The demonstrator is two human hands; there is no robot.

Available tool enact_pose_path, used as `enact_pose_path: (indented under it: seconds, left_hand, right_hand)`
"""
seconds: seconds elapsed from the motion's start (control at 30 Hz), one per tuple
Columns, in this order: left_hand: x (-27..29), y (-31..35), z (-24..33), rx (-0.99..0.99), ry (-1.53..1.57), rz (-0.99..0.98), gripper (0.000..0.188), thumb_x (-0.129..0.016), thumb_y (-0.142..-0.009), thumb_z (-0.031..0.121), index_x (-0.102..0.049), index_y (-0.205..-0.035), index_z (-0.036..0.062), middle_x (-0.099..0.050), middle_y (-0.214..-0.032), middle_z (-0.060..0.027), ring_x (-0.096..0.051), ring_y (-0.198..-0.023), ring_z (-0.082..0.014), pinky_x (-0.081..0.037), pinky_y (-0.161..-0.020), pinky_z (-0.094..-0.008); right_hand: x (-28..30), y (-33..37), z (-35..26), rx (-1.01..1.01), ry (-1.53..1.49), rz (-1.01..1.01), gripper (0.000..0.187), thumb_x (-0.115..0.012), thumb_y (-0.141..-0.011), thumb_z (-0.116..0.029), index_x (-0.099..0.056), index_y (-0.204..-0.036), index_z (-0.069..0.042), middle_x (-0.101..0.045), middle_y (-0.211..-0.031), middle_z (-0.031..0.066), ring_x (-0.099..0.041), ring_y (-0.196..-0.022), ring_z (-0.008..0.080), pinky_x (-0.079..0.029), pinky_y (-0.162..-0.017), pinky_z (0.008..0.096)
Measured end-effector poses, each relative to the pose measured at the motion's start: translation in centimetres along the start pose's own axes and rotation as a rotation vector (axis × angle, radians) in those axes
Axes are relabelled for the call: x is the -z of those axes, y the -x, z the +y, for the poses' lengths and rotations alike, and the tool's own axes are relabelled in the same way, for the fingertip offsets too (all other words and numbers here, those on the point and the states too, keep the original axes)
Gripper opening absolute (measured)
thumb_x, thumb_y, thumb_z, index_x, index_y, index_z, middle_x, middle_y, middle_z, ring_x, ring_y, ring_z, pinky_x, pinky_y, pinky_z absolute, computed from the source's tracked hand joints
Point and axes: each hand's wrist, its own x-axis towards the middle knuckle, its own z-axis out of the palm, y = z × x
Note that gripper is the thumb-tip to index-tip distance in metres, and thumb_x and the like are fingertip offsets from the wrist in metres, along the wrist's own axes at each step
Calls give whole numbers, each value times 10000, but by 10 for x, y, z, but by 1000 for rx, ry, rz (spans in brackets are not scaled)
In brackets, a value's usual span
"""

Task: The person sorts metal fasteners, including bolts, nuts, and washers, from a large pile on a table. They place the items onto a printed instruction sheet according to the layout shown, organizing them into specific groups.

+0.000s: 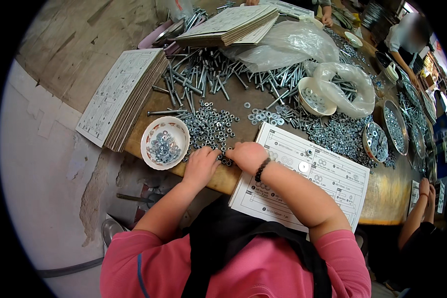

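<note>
My left hand [201,164] and right hand [248,156] meet, nearly touching, at the near edge of the nuts [209,128], which spread over the table [223,183] just beyond my fingers. A few nuts lie right at my fingertips, in the narrow gap between the hands. The fingers of both hands are bent downward; I cannot tell whether either pinches a nut, since the tips are too small and partly hidden. Just left of my left hand stands a bowl [167,124] part-filled with small metal pieces. My right forearm, with a bracelet [262,170] at the wrist, crosses over the sheets [340,191] on the right. Washers [266,117] lie beyond my right hand, and long bolts [196,79] heap up farther off, past the nuts.
</note>
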Motion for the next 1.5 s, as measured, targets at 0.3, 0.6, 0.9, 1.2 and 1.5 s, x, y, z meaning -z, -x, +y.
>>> enact_pose_path:
  seconds: [0.3,0.6,0.9,1.2,1.5]
  left_hand:
    - [-11,0,-6,-15,-42,23,247,-676,-710,134,-616,-944,81,-536,-857,-80,-522,-833,-292,-417,-734,-404]
    - [-12,-4,1,20,-71,15,201,-648,-739,96,-595,-929,60,-542,-872,-111,-531,-842,-309,-427,-742,-404]
    - [1,-47,53,-179,243,-33,197,-644,-736,91,-602,-928,67,-558,-874,-99,-545,-858,-285,-427,-739,-384]
    - [-34,-102,76,-622,86,-276,207,-658,-744,190,-628,-933,109,-583,-882,-38,-548,-881,-238,-387,-823,-355]
    - [-31,-104,68,-456,234,-352,228,-674,-723,173,-655,-931,84,-596,-915,-68,-553,-902,-258,-424,-819,-364]
  right_hand:
    - [19,65,44,-11,-284,494,148,-647,-740,-166,-645,-885,-137,-598,-802,74,-603,-753,260,-483,-650,364]
    - [-5,212,97,-583,-182,353,111,-629,-753,-159,-663,-858,-154,-587,-788,49,-588,-768,244,-480,-654,358]
    - [-15,213,87,-590,-211,501,202,-654,-749,-165,-643,-949,-143,-583,-835,58,-583,-782,252,-481,-662,354]
    - [-13,230,66,-552,-341,569,224,-680,-745,-172,-636,-955,-109,-592,-830,77,-588,-730,267,-479,-630,354]
    - [-18,226,57,-522,-424,578,196,-679,-738,-158,-646,-921,-97,-586,-802,81,-586,-705,265,-475,-615,350]
